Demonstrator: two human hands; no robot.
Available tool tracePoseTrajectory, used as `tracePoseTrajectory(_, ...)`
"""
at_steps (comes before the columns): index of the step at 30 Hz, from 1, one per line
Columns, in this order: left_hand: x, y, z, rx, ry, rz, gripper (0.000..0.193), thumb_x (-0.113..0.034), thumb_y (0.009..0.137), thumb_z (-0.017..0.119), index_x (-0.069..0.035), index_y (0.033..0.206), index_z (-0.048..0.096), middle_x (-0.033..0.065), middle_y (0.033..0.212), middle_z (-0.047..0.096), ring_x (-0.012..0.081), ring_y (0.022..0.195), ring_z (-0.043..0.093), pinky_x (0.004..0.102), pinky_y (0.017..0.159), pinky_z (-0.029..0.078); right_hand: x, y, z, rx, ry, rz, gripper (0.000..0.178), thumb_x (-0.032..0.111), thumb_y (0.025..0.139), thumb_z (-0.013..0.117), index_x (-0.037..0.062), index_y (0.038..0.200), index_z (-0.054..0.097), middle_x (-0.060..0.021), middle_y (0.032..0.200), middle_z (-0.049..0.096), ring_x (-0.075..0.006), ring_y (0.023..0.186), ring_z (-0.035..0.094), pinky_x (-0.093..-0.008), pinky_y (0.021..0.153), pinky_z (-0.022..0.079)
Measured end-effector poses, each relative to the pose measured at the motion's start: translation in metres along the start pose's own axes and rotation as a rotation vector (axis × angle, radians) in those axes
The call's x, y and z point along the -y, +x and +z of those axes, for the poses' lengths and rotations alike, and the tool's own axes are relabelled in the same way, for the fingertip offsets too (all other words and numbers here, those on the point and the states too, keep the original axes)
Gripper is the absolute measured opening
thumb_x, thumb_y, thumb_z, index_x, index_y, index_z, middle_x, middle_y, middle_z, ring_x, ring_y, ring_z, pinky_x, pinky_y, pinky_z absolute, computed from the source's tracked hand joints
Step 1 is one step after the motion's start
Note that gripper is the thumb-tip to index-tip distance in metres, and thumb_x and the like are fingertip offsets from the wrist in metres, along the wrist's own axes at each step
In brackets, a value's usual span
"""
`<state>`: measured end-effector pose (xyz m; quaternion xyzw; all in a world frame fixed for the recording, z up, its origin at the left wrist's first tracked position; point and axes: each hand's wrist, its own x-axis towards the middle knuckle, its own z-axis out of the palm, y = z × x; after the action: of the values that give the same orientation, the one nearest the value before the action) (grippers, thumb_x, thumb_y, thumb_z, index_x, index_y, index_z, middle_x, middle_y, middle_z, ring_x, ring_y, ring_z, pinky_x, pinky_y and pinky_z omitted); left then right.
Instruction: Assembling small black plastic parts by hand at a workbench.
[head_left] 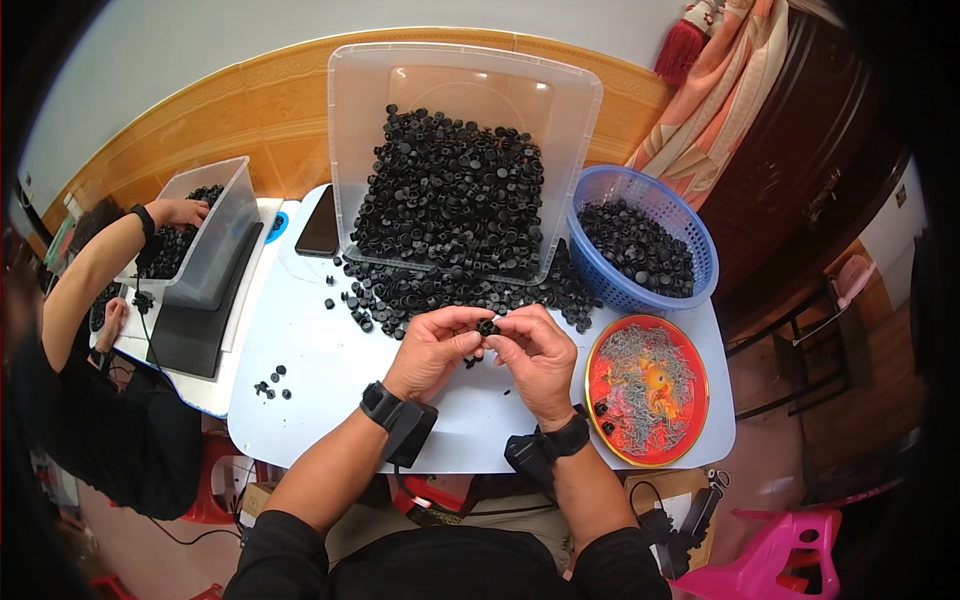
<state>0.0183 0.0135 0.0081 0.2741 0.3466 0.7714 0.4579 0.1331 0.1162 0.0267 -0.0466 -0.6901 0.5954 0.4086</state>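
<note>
Over the middle of the white table, my left hand (437,350) and my right hand (535,358) meet at the fingertips. Between them they pinch a small black plastic part (487,327), round and knob-like; its details are too small to read. Just beyond my hands, a heap of similar black parts (455,195) spills out of a clear plastic bin (470,75) lying on its side. To the right of my right hand, a red round tray (598,372) holds many thin grey metal pins or screws (640,360) and a few black parts at its left rim.
A blue basket (705,245) of black parts stands at the back right. A dark phone (318,228) lies left of the bin, several loose parts (279,370) at the table's left. Further left, a co-worker's hand (180,212) reaches into another clear bin (215,235). A pink stool (790,555) stands at lower right.
</note>
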Motion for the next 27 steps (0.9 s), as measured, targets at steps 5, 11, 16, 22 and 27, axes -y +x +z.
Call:
tracePoseTrajectory(5, -0.0010, 0.0001, 0.0013, 0.007, 0.078, 0.033, 0.027, 0.000, 0.080, 0.060, 0.001, 0.107, 0.058, 0.0072, 0.091, 0.061, 0.0116, 0.076, 0.056, 0.0240, 0.070, 0.048, 0.0009, -0.0005, 0.0002, -0.002, -0.022, -0.008, 0.017, -0.008, 0.074, 0.064, -0.0023, 0.089, 0.059, -0.0054, 0.087, 0.052, -0.0097, 0.070, 0.056, -0.0199, 0.055, 0.049)
tracePoseTrajectory(11, -0.0019, 0.0002, 0.0013, 0.011, 0.158, 0.065, 0.026, 0.001, 0.080, 0.059, 0.002, 0.106, 0.059, 0.0066, 0.092, 0.058, 0.0118, 0.077, 0.056, 0.0243, 0.070, 0.047, -0.0003, -0.0010, 0.0008, -0.016, 0.026, 0.029, 0.017, -0.008, 0.072, 0.065, -0.0022, 0.087, 0.059, -0.0054, 0.086, 0.052, -0.0096, 0.069, 0.055, -0.0196, 0.054, 0.049)
tracePoseTrajectory(16, -0.0047, -0.0004, 0.0032, 0.036, 0.185, 0.085, 0.026, 0.002, 0.081, 0.057, 0.004, 0.107, 0.059, 0.0060, 0.092, 0.054, 0.0123, 0.079, 0.054, 0.0241, 0.069, 0.046, -0.0017, -0.0008, -0.0003, -0.006, -0.001, 0.001, 0.015, -0.009, 0.072, 0.065, -0.0025, 0.084, 0.060, -0.0057, 0.086, 0.052, -0.0096, 0.068, 0.055, -0.0193, 0.053, 0.048)
tracePoseTrajectory(22, -0.0041, 0.0002, 0.0045, 0.038, 0.224, 0.133, 0.025, 0.004, 0.081, 0.055, 0.001, 0.105, 0.061, 0.0039, 0.092, 0.057, 0.0096, 0.075, 0.054, 0.0219, 0.069, 0.046, -0.0019, -0.0016, -0.0003, 0.001, -0.014, -0.030, 0.014, -0.009, 0.070, 0.065, -0.0020, 0.082, 0.061, -0.0057, 0.083, 0.053, -0.0090, 0.065, 0.054, -0.0194, 0.052, 0.048)
tracePoseTrajectory(27, -0.0044, -0.0005, 0.0027, 0.034, 0.326, 0.160, 0.026, 0.004, 0.080, 0.055, 0.000, 0.105, 0.062, 0.0040, 0.091, 0.056, 0.0093, 0.074, 0.054, 0.0212, 0.067, 0.047, -0.0043, -0.0018, -0.0029, 0.033, -0.044, -0.042, 0.016, -0.012, 0.070, 0.065, -0.0028, 0.082, 0.062, -0.0076, 0.085, 0.053, -0.0100, 0.067, 0.055, -0.0196, 0.052, 0.049)
